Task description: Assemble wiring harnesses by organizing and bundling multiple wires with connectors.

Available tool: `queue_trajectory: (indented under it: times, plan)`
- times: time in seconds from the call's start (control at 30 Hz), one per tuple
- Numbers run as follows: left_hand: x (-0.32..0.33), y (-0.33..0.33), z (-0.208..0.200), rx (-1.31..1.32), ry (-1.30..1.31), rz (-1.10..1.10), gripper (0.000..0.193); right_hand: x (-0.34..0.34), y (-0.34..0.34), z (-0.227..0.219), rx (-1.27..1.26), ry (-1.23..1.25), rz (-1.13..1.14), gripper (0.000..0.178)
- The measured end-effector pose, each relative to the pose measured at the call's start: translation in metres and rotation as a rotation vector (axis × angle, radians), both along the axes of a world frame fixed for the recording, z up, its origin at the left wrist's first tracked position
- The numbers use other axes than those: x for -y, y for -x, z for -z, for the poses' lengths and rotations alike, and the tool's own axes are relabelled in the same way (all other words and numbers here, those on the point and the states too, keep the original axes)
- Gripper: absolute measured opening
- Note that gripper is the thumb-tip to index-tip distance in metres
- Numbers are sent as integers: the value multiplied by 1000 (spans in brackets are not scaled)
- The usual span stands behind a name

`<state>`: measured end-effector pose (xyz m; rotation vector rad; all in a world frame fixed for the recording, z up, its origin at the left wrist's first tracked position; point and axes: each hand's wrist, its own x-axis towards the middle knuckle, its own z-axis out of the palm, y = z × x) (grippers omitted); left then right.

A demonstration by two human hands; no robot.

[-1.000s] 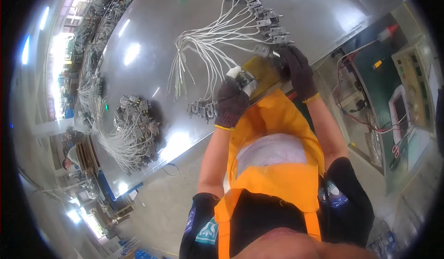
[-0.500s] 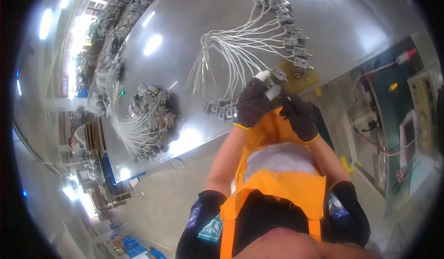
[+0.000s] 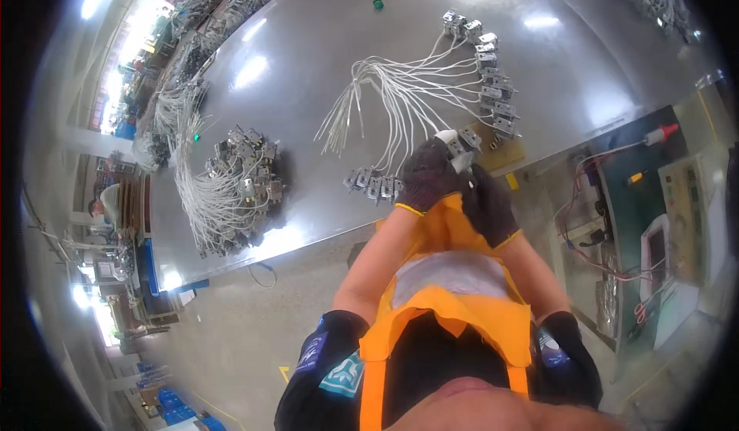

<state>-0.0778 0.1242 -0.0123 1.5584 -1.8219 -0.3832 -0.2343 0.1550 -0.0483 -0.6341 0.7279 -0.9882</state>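
Note:
My left hand (image 3: 429, 172), in a dark glove with pale fingertips, is closed at the table's near edge. Between its thumb and finger is a small metal-cased part (image 3: 455, 147), one of several with white wires. My right hand (image 3: 486, 206), also gloved, has its fingers curled just beside the left one; what they hold is too small to make out. Beyond my hands a bundle of white wires (image 3: 392, 77) fans out to a curved row of metal-cased parts (image 3: 493, 77). More such parts (image 3: 375, 185) lie left of my left hand.
A yellowish block (image 3: 504, 150) lies at the table edge (image 3: 331, 235). A heap of wired metal parts (image 3: 246, 165) sits on the left. At right stands a green bench (image 3: 635, 188) with a red-tipped cable plug (image 3: 660, 134) and scissors (image 3: 640, 312). A small green piece (image 3: 378, 5) lies far off.
The view has shifted, so the table things appear slightly lower and the right-hand bench further left. My right hand's fingers have turned more upright, close to my left hand, which keeps its pinch.

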Motion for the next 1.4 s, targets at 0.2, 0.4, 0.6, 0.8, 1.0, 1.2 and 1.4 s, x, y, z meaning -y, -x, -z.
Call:
queue_trajectory:
  times: [0.2,0.4,0.6,0.8,1.0,1.2,1.4]
  plan:
    - [-3,-8,10,30,316,112,52,-10,20,-65,-98,95,110,19]
    - [-30,13,7,176,68,-168,70,-34,48,-182,-684,1338,25,24]
    - [-27,0,10,-147,-124,-36,63,-42,26,-178,-734,1459,25,27]
    - [-30,-21,37,-81,77,5,69,-65,49,-186,-721,1525,-3,32]
    - [-25,-44,21,-132,40,248,60,-37,28,-79,-703,1137,-316,30]
    - [-30,-54,1,-666,-207,221,45,43,6,16,-250,572,-31,27]
    - [-10,-20,16,-399,-55,123,45,96,32,-19,-536,595,248,28]
